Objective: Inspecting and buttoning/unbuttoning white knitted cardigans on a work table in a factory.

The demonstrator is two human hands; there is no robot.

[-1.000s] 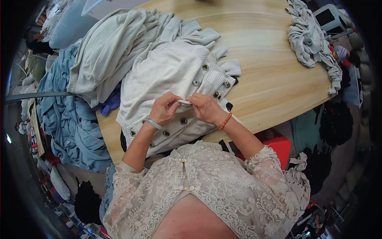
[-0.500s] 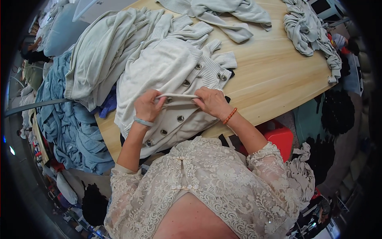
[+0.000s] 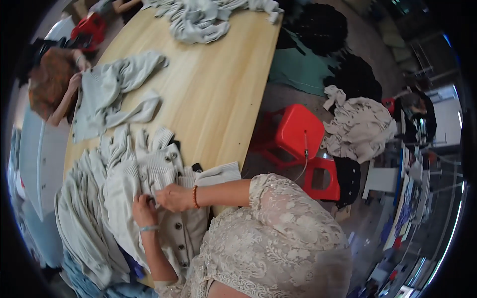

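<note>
A cream knitted cardigan [image 3: 119, 206] with dark round buttons lies spread on the table's near end. My left hand [image 3: 144, 212] is closed at its button band, fingers curled in. Close beside it, my right hand [image 3: 174, 197] is also closed on the band, wearing a bead bracelet. The bit of fabric between the fingertips is mostly covered by the hands. One cardigan sleeve [image 3: 218, 173] reaches right over the table edge. Against the cardigan's left side rests a pile of pale grey-green knitwear [image 3: 82, 208].
Across the wooden table [image 3: 213, 94], a co-worker's hands [image 3: 78, 74] hold a pale cardigan [image 3: 99, 97]. More pale knits [image 3: 196, 25] lie at the far end. Right of the table stand red stools [image 3: 298, 131], with a beige garment heap [image 3: 360, 126] and black piles [image 3: 318, 27] beyond.
The view has swung to the right, bringing the stools and co-worker in. My hands have come close together; before, they were apart with the cardigan's band stretched between them.
</note>
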